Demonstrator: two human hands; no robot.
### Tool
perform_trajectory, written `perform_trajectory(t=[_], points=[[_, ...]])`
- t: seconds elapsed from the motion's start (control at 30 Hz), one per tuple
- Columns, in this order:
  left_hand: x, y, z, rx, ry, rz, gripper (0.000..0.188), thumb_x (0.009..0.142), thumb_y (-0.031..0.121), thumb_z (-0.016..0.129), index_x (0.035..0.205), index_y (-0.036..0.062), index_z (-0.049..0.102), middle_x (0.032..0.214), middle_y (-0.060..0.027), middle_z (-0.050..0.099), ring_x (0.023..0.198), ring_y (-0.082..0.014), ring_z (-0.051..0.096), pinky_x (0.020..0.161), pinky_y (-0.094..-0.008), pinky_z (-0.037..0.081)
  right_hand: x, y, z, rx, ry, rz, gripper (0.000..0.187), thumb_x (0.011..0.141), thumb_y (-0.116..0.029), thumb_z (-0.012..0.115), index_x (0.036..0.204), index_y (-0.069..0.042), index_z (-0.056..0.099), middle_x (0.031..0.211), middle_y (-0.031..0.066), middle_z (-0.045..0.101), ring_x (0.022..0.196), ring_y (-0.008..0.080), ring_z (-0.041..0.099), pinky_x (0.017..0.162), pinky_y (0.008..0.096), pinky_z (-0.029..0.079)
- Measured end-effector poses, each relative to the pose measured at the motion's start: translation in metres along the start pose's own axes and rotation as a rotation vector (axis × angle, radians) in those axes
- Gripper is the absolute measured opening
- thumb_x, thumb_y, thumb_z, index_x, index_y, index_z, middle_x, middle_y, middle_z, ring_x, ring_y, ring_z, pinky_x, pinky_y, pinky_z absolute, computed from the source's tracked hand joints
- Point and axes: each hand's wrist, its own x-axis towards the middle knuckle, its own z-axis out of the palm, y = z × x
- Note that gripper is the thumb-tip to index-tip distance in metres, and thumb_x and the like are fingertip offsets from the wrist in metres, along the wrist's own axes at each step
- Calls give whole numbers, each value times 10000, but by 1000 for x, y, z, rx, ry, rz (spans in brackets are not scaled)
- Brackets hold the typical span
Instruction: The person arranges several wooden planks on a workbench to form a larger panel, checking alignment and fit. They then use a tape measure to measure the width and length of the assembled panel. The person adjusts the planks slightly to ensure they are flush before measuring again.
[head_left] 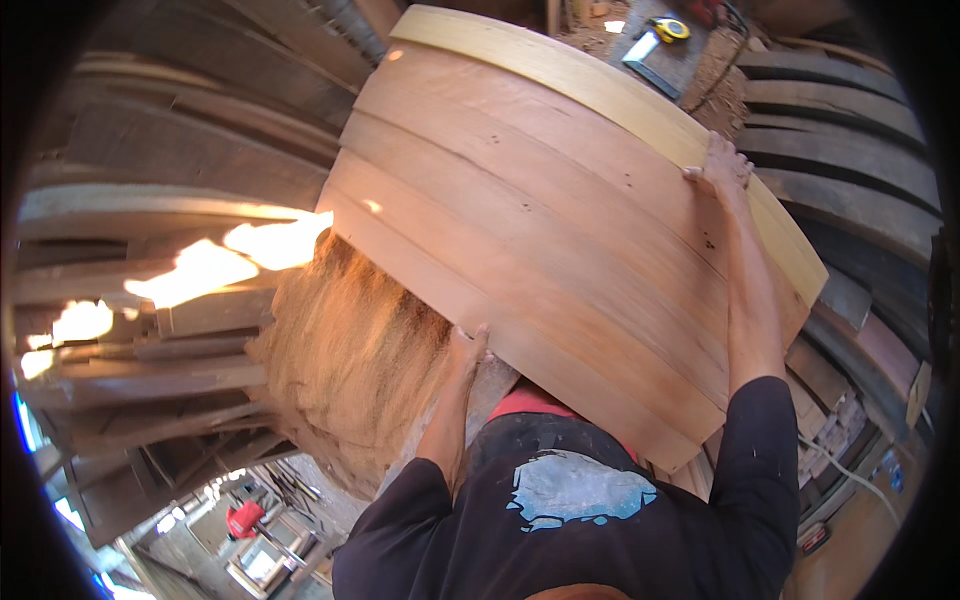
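A wide wooden panel [540,230] of joined reddish-brown boards lies in front of me, slanting from the upper left to the lower right. Along its far side runs a paler yellowish strip [560,65]. My left hand [470,345] is closed on the near edge, with the thumb up at the rim and the other fingers hidden beneath. At the far right side, my right hand [722,165] grips the pale strip, its fingers curled over it. Small dark marks dot the panel's surface.
Sawdust [350,350] is heaped left of the panel. Stacked dark boards [200,130] fill the left, and curved planks [820,130] lie at the right. A yellow tape measure [672,29] and a square [650,62] sit beyond the panel. A pale cable [850,470] trails at lower right.
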Motion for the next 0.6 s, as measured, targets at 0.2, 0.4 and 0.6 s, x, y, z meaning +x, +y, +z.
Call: perform_trajectory(t=[0.2, 0.4, 0.6], points=[[4, -7, 1, 137, 116, -24, 492, 908, 306, 717, 1182, -41, 502, 866, -164, 686, 533, -200, 639, 494, -330, 551, -68, -35, 42, 51, 208, -177, 678, 942, -378, 628, 1540, -192, 367, 1582, 170, 335, 1427, 453, 331, 1169, 576, 249], [-27, 37, -2, 346, 191, -138, 612, 876, 361, 744, 1229, -51, 461, 1025, -228, 661, 836, -296, 667, 749, -438, 556, -193, -114, 105, 195, 236, -170, 721, 955, -435, 576, 1577, -171, 322, 1658, 143, 213, 1525, 436, 105, 1233, 564, 107], [-18, 78, 48, 787, 496, 459, 908, 863, 422, 719, 1491, -51, 266, 1499, -344, 331, 1471, -454, 209, 1203, -532, 197, -212, -103, 105, 211, 123, -285, 760, 921, -395, 630, 1566, -130, 327, 1643, 168, 238, 1492, 455, 204, 1210, 581, 188]])
